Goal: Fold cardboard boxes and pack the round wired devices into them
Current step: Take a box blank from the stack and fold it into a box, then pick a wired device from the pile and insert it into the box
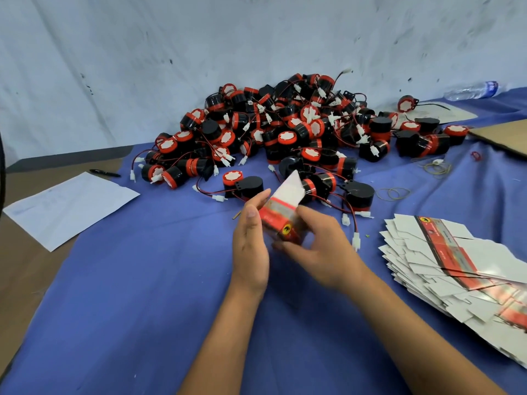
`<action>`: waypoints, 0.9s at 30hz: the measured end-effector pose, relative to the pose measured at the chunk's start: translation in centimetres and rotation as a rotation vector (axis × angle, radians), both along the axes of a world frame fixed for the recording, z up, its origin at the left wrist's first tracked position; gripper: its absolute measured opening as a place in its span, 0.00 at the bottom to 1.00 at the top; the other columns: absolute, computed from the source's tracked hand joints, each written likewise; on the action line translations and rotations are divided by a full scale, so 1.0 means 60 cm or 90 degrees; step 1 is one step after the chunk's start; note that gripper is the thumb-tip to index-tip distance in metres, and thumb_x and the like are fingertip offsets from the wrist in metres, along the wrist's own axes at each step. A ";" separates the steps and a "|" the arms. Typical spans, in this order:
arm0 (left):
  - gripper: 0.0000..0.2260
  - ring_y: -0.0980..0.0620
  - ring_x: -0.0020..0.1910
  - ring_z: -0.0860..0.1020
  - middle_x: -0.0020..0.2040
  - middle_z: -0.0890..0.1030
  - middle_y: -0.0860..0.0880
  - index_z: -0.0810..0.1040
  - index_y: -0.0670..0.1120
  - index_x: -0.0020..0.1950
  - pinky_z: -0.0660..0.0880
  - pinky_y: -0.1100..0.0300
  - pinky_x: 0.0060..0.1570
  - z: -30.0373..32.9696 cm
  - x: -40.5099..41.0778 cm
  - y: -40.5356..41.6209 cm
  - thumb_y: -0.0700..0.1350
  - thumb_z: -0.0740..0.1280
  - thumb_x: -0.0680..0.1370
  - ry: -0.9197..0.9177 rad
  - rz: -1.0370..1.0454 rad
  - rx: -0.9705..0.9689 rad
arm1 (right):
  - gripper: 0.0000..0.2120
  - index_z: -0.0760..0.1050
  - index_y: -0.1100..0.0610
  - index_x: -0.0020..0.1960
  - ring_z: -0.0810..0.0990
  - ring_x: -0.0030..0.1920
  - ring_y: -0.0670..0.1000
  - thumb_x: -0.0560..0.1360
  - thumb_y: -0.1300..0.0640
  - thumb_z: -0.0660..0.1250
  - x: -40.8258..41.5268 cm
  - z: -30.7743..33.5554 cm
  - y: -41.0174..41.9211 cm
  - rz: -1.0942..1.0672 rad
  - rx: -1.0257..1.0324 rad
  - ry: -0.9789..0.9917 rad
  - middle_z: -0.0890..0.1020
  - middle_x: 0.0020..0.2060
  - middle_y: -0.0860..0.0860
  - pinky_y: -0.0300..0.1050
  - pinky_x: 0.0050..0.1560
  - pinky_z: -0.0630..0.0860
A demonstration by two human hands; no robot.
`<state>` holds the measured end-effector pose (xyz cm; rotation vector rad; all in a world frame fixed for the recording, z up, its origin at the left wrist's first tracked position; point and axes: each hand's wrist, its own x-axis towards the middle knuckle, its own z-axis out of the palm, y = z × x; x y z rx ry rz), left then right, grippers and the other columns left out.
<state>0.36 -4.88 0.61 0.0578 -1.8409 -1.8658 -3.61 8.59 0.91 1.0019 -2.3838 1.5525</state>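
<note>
- Box [281, 220] held above blue cloth [142, 295], between both hands, part-folded, white flap pointing up and away, red printed band toward the wrists.
- Left hand [251, 246] flat along box's left side, thumb up on the near face, fingers curled loosely round the far edge; clasping, not clenched.
- Right hand [319, 249] cupped over box's right and lower side, fingers spread and bent onto the red end; blurred, so exact finger contact cannot tell.
- Pile of devices [285, 132] beyond the grip, black bodies with red caps, red-black wires and white plugs tangled through; nearest ones lie just past the raised flap.
- Stack of flat boxes [456, 269] right of the grip, fanned out, white with a red stripe.
- Rubber bands [395, 193] right and beyond the grip, loose on the cloth.
- Paper [68, 206] left of the grip, well apart, with a pen [105, 173] beyond it.
- Bottle [473, 90] lying far right, past the pile.
</note>
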 end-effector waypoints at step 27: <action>0.18 0.70 0.43 0.77 0.48 0.78 0.61 0.72 0.52 0.61 0.73 0.64 0.38 -0.041 -0.021 -0.044 0.32 0.57 0.79 -0.124 0.363 -0.081 | 0.14 0.85 0.58 0.45 0.77 0.37 0.53 0.78 0.55 0.61 -0.031 0.033 0.068 0.191 -0.565 -0.363 0.82 0.36 0.56 0.44 0.37 0.74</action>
